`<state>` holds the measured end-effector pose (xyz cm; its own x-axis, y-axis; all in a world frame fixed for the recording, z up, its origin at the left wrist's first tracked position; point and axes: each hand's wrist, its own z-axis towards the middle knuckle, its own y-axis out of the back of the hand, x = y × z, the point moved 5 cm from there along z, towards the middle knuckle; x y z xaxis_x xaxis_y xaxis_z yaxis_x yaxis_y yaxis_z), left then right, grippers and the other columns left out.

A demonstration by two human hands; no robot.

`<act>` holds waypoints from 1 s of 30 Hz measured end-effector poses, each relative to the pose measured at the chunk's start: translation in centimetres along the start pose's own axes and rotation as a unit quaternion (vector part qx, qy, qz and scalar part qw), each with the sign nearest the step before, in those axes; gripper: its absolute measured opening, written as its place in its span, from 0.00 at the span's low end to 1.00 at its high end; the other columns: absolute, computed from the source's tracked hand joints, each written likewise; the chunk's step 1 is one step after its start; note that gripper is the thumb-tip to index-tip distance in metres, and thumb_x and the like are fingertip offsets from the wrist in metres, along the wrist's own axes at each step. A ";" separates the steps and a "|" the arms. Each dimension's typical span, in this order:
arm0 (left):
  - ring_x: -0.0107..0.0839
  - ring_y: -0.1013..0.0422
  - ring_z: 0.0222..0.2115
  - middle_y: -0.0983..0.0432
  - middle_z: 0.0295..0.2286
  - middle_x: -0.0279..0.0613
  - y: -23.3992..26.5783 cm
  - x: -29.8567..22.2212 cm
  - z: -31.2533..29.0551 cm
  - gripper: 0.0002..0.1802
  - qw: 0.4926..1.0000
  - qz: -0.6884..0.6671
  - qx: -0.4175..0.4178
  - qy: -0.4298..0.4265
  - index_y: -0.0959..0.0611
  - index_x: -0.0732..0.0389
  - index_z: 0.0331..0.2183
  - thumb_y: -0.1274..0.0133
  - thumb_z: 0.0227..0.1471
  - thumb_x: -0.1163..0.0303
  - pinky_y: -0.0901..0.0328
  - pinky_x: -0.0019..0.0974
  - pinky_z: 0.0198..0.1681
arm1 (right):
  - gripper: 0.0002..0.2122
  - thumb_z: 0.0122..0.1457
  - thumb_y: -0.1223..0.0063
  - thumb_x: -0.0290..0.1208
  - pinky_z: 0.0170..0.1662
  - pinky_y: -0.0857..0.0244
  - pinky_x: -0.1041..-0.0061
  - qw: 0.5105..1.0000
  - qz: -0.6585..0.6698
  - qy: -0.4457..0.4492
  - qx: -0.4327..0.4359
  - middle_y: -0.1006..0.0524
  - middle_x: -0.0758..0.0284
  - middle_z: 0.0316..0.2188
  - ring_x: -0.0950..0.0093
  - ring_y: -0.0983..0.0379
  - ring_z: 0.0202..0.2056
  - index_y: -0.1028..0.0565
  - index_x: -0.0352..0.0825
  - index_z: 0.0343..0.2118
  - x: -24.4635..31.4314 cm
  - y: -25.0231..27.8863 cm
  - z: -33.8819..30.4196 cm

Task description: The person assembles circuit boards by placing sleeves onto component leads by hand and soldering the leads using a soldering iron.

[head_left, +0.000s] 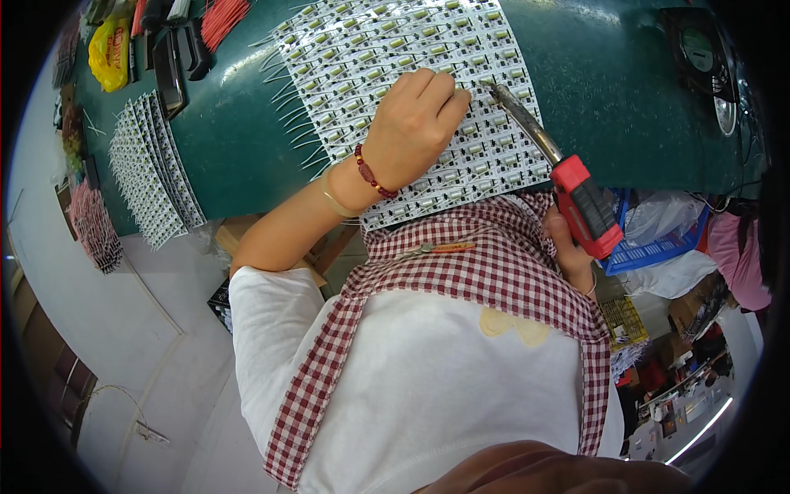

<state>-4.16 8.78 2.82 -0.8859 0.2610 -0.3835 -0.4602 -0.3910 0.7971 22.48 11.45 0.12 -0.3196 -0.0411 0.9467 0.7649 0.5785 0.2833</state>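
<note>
A large white sheet of circuit boards (395, 202) lies on the green table, filled with rows of small components. White wires stick out along its left edge. My left hand (418, 123) rests over the sheet with its fingers curled into a pinch. What they hold, if anything, is hidden beneath them. Beside the sheet's right edge, my right hand (564, 243) grips a red and black soldering gun (586, 206), partly hidden behind its handle. The gun's metal barrel slants up to the left, and its tip is over the sheet, just right of my left fingers.
Several stacked circuit sheets (152, 169) lie at the table's left edge. Bundles of red wires (220, 20) and a yellow bag (109, 53) are at the far left. A black device (699, 53) stands far right. A blue basket (658, 247) with plastic bags is below the table's right side.
</note>
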 end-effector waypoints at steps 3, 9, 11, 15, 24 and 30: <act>0.34 0.37 0.23 0.38 0.21 0.39 0.0 0.0 0.0 0.14 1.000 0.000 0.003 0.002 0.19 0.65 0.30 0.45 0.33 0.82 0.40 0.34 0.26 | 0.13 0.48 0.39 0.27 0.26 0.33 0.75 0.995 -0.076 0.058 0.014 0.23 0.62 0.25 0.71 0.26 0.22 0.24 0.28 0.36 0.7 -0.2 0.7; 0.34 0.37 0.23 0.37 0.21 0.39 -0.1 0.0 -0.1 0.14 1.000 0.001 0.011 0.005 0.19 0.66 0.30 0.45 0.33 0.82 0.40 0.34 0.26 | 0.16 0.46 0.37 0.28 0.24 0.33 0.74 0.973 -0.163 0.159 0.041 0.23 0.60 0.26 0.68 0.26 0.21 0.25 0.26 0.37 2.5 -0.6 1.6; 0.34 0.37 0.23 0.37 0.21 0.39 -0.2 0.0 -0.2 0.14 1.000 0.003 0.007 0.002 0.19 0.66 0.30 0.45 0.33 0.82 0.40 0.35 0.26 | 0.15 0.46 0.38 0.28 0.24 0.33 0.73 0.974 -0.161 0.153 0.039 0.23 0.60 0.26 0.68 0.26 0.21 0.25 0.27 0.36 2.0 -0.5 1.1; 0.34 0.37 0.23 0.37 0.21 0.39 0.0 -0.1 -0.1 0.14 1.000 0.002 0.006 0.003 0.19 0.66 0.30 0.45 0.34 0.82 0.40 0.34 0.26 | 0.11 0.49 0.39 0.28 0.27 0.33 0.72 0.994 -0.083 0.072 0.006 0.23 0.61 0.26 0.67 0.25 0.24 0.23 0.28 0.33 -0.3 0.7 -0.6; 0.32 0.36 0.23 0.36 0.21 0.36 0.1 -0.1 -0.2 0.13 0.999 0.035 0.004 0.004 0.18 0.61 0.29 0.44 0.34 0.80 0.41 0.34 0.26 | 0.10 0.50 0.39 0.28 0.28 0.34 0.73 0.998 -0.053 -0.002 0.038 0.24 0.60 0.27 0.66 0.26 0.26 0.22 0.29 0.33 -2.3 1.2 -1.9; 0.32 0.34 0.25 0.35 0.22 0.35 0.1 0.0 -0.1 0.13 0.999 0.045 0.016 -0.014 0.18 0.60 0.29 0.45 0.34 0.80 0.40 0.34 0.29 | 0.10 0.49 0.40 0.29 0.27 0.35 0.72 0.997 -0.059 -0.027 0.050 0.24 0.60 0.27 0.66 0.26 0.25 0.22 0.31 0.33 -2.7 0.9 -2.4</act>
<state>-4.21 8.64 2.87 -0.9216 0.2502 -0.2968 -0.3760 -0.3855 0.8426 25.38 10.11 -1.76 -0.4356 -0.0722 0.8973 0.6617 0.6501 0.3735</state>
